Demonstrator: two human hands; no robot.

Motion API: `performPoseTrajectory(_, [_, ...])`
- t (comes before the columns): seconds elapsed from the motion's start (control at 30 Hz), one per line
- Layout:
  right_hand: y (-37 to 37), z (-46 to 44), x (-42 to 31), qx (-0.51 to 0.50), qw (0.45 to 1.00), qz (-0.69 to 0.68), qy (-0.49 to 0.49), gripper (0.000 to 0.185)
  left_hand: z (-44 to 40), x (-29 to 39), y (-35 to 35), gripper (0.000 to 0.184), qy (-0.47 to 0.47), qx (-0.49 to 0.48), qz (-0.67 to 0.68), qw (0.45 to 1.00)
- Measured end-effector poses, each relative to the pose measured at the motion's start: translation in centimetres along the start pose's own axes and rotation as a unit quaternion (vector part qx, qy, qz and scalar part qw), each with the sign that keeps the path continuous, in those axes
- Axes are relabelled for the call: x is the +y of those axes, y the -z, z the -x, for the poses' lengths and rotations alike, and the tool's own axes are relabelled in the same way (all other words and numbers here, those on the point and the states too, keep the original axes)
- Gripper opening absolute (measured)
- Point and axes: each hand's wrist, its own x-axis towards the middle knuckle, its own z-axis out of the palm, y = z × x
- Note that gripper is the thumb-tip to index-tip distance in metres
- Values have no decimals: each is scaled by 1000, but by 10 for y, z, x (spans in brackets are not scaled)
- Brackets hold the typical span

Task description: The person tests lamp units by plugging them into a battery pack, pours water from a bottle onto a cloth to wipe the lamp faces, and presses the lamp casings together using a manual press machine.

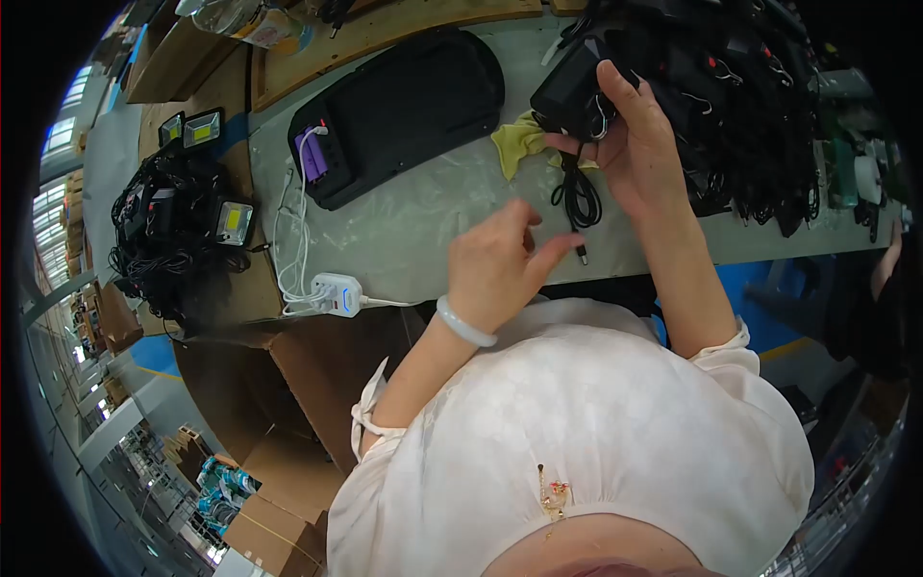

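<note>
My right hand (pixel 639 144) grips a black box-shaped device (pixel 565 93) with a small metal clip, thumb along its side. A bundled black cord (pixel 580 197) hangs below it, ending in a barrel-like plug (pixel 583 257). My left hand (pixel 498 258), with a pale bracelet at the wrist, is beside the plug. Its thumb stretches to the cord end, apart from the curled fingers, and nothing shows between them. A yellow cloth (pixel 519 146) lies on the table under the device.
Many similar black devices and cords (pixel 731 125) are heaped at right. A black moulded panel (pixel 413 111) holds purple cells (pixel 311 157) wired to a white power adapter (pixel 336 295). Small LED lamps (pixel 234 221) pile at left. An open cardboard box (pixel 308 385) stands below the table edge.
</note>
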Motion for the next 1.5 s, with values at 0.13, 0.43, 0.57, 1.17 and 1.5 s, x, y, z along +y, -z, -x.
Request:
performPoseTrajectory(0.13, [7, 5, -6, -28, 1000, 5, -7, 38, -28, -6, -22, 18, -100, 63, -51, 992])
performPoseTrajectory(0.43, [6, 28, 11, 14, 996, 33, -77, 62, 21, -37, 57, 22, 32, 88, -127, 987])
performPoseTrajectory(0.57, [6, 26, 16, -30, 993, 17, -112, 52, 36, -62, 46, 24, 48, 63, -140, 987])
performPoseTrajectory(1.17, [-42, 26, 35, -134, 975, 3, -179, 48, -42, -118, 118, 15, 163, 284, 62, 943])
performPoseTrajectory(1.5, [-52, 15, 33, -102, 977, -15, -189, 54, -44, -120, 121, 17, 92, 235, -172, 952])
